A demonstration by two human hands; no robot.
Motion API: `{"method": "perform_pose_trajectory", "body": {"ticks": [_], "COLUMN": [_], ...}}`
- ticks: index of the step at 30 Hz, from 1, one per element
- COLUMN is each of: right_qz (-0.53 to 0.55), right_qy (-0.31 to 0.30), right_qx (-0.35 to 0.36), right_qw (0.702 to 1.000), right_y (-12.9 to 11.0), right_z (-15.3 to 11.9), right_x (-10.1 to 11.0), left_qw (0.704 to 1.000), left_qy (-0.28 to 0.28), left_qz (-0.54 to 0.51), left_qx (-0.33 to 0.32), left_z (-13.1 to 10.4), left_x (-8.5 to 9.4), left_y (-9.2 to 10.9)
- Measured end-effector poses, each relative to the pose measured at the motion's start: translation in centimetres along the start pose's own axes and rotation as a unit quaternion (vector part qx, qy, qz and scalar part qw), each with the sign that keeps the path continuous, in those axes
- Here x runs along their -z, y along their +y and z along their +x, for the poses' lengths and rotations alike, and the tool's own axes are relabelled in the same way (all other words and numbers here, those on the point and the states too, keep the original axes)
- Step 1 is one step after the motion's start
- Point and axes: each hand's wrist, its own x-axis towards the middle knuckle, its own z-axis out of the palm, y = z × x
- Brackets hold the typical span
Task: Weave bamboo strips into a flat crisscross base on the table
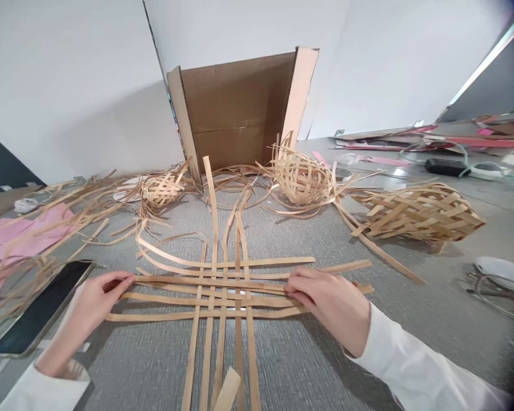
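Note:
A flat lattice of bamboo strips (214, 313) lies in front of me, several running across and several running away from me. At its left side, my left hand (105, 291) pinches the end of one crosswise strip (167, 279) between thumb and fingertips. On the right, my right hand (321, 291) has its fingers closed around crosswise strip ends, and strip tips stick out beyond it. Exactly how many strips the right fingers grip is hidden. Between the hands the strips cross over and under one another. One loose strip end (228, 391) rises toward me at the bottom.
An open cardboard box (240, 108) stands behind the lattice. Woven pieces lie around it: a small one (160, 189), a round one (304, 178) and a long one (428, 214). A phone (40, 308) and pink paper (34, 231) are left; a white mouse (503, 271) is right.

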Motion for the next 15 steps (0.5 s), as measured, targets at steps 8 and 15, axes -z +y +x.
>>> {"method": "perform_pose_trajectory", "body": {"ticks": [8, 15], "right_qz": [-0.026, -0.043], "right_qy": [-0.038, 0.010], "right_qx": [-0.014, 0.031], "right_qw": [0.999, 0.999], "right_y": [-0.8, -0.4], "right_z": [-0.1, 0.1], "right_x": [0.8, -0.5], "left_qw": [1.000, 1.000], "left_qy": [-0.003, -0.002], "left_qz": [-0.005, -0.005], "left_qx": [0.001, -0.004], "left_z": [0.2, -0.2], "left_x": [0.0, 1.2], "left_y": [0.2, 1.4]}}
